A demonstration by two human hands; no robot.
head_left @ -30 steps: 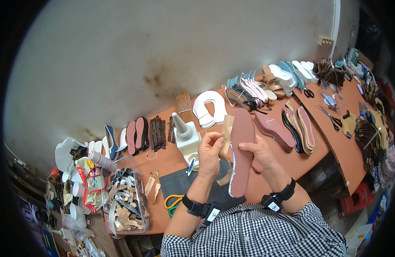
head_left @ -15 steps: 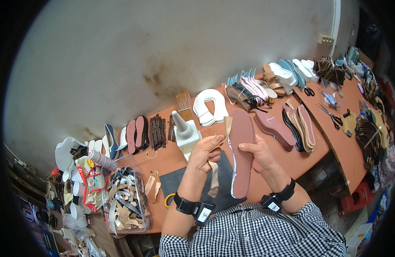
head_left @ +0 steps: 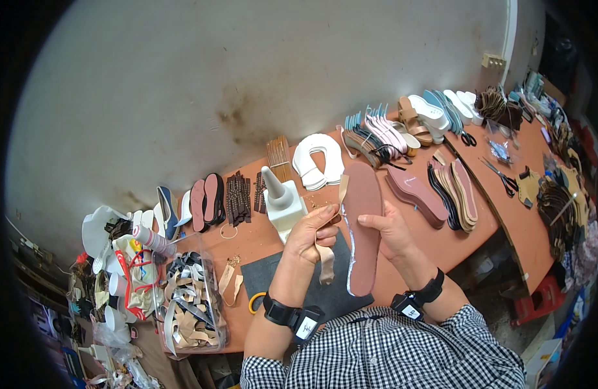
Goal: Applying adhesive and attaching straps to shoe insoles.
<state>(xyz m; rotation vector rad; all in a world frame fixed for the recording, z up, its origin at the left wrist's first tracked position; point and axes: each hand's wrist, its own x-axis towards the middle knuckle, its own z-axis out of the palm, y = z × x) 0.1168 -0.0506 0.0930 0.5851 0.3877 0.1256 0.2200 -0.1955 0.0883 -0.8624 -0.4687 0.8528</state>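
My right hand point(head_left: 395, 228) grips a dusty-pink shoe sole point(head_left: 364, 240) by its right edge, thumb on its face. The sole stands lengthwise above the table, and a whitish strip runs down its left edge. My left hand point(head_left: 310, 232) is closed on a narrow beige strip point(head_left: 325, 264). One end of the strip rises along the sole's upper left edge; the other hangs loose below my fingers. Beneath both hands lies a dark grey mat point(head_left: 341, 275). A white bottle with a cone-shaped top point(head_left: 279, 194) stands just beyond my left hand.
A clear bin point(head_left: 222, 324) of strip scraps is at the left. Yellow-handled scissors point(head_left: 255, 302) poke out by the mat. Stacked pink soles point(head_left: 421, 198) lie to the right, and black scissors point(head_left: 506, 183) farther right. White U-shaped pieces point(head_left: 299, 162) and sandals line the wall side.
The sole has shifted slightly up and left, its lower end swinging left. The loose end of the beige strip hangs a little higher. Both hands keep their hold.
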